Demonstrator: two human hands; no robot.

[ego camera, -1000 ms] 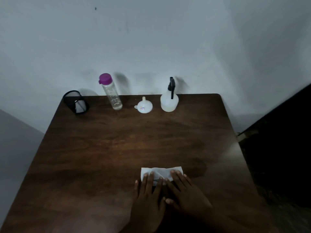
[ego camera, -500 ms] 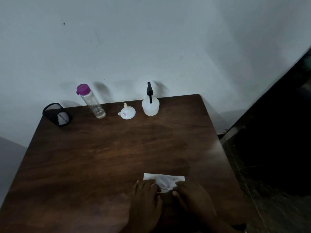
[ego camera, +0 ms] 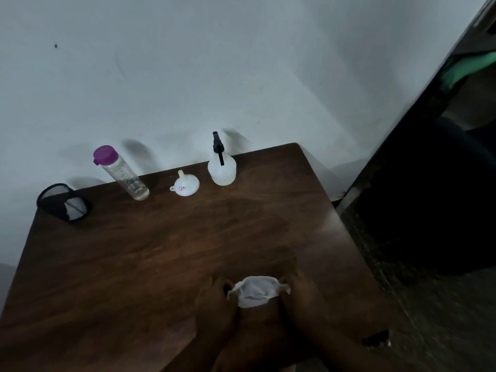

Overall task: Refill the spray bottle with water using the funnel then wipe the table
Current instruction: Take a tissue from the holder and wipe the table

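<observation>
A white tissue (ego camera: 254, 290) is held just above the near part of the dark wooden table (ego camera: 161, 251), bunched between both hands. My left hand (ego camera: 214, 304) pinches its left edge and my right hand (ego camera: 303, 299) pinches its right edge. At the table's far edge stand a white spray bottle (ego camera: 222, 169) with a black nozzle, a white funnel (ego camera: 185, 185) resting mouth-down, and a clear water bottle (ego camera: 123, 174) with a purple cap.
A black mesh holder (ego camera: 64, 204) sits at the far left corner. A pale wall rises behind the table. To the right, the table edge drops to a dark floor and dark furniture (ego camera: 429, 210).
The tissue lay flat under my fingers; now both hands have gathered it and lifted it by its ends. The view has swung right and tilted.
</observation>
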